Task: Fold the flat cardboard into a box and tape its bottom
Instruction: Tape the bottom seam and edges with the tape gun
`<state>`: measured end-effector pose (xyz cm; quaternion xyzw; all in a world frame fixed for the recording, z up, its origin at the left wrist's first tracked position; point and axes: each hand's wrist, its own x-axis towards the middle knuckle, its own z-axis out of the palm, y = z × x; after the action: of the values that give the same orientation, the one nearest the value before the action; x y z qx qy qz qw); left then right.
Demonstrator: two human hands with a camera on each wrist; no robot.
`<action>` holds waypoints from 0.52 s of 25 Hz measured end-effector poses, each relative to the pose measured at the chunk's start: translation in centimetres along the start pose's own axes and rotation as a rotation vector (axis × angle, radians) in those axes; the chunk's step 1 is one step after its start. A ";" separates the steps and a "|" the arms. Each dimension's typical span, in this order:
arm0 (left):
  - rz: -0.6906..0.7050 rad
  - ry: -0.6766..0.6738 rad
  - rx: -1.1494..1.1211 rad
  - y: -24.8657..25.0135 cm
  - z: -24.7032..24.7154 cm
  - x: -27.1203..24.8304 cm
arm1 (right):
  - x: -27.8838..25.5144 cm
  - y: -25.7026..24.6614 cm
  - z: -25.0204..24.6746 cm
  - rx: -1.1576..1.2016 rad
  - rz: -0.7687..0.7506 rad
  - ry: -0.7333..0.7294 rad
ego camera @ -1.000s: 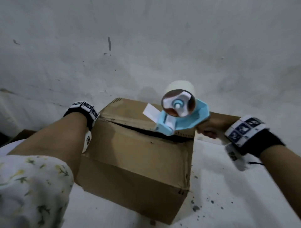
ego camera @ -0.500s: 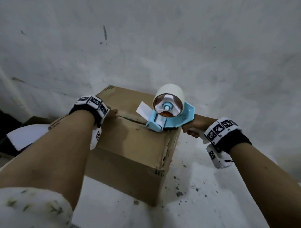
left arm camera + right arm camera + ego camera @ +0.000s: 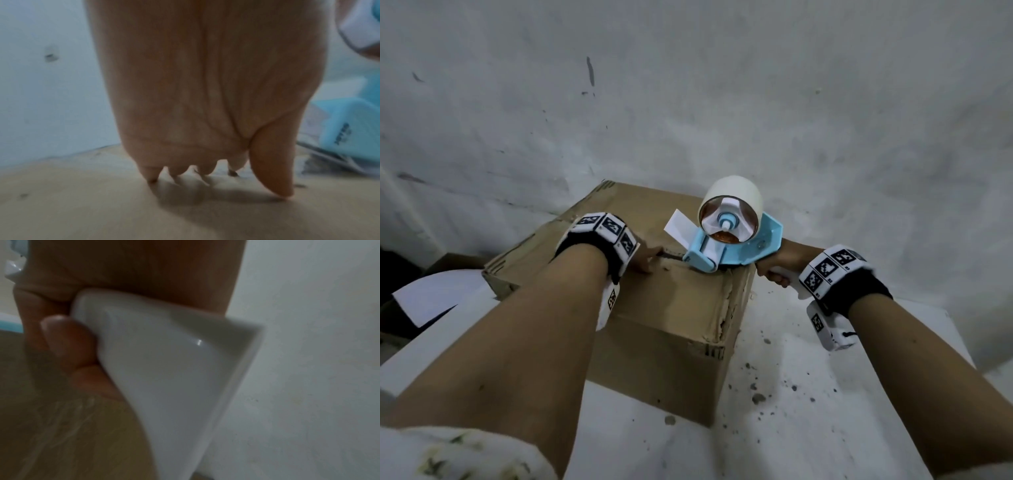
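Observation:
A brown cardboard box (image 3: 671,325) stands on the white table, its flaps folded shut on top. My left hand (image 3: 649,262) lies on the top flaps beside the seam. In the left wrist view its fingertips (image 3: 180,172) and thumb press down on the cardboard (image 3: 102,211). The blue tape dispenser (image 3: 732,246), with a roll of tape (image 3: 734,198) and a loose white tape end, sits on the seam at the box's right edge. My right hand (image 3: 777,270) grips its white handle (image 3: 164,361), fingers (image 3: 65,337) curled round it.
A white sheet (image 3: 438,294) and another piece of cardboard (image 3: 455,262) lie at the left beyond the box. A white wall (image 3: 722,102) rises close behind. The white table (image 3: 808,428) is speckled with dark crumbs in front and to the right of the box.
My left hand has moved from the box's left corner onto the top flaps near the seam. The gap between the flaps has closed. The dispenser stays at the seam's right end.

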<state>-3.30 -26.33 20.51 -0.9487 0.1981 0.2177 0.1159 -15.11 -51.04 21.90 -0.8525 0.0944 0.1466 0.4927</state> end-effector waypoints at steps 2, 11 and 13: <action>-0.039 -0.034 -0.004 -1.4 -0.3 0.1 | -0.3 -0.2 0.1 -0.004 0.021 0.014; 0.101 -0.094 -0.253 2.3 -1.7 -1.8 | -1.0 -0.6 1.1 0.013 0.025 0.057; 0.137 -0.126 -0.231 3.9 -2.0 -1.9 | -1.0 -0.5 1.0 0.016 0.024 0.063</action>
<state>-5.85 -29.83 22.57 -0.9244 0.2280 0.3057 0.0030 -16.00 -49.89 22.20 -0.8514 0.1214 0.1248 0.4947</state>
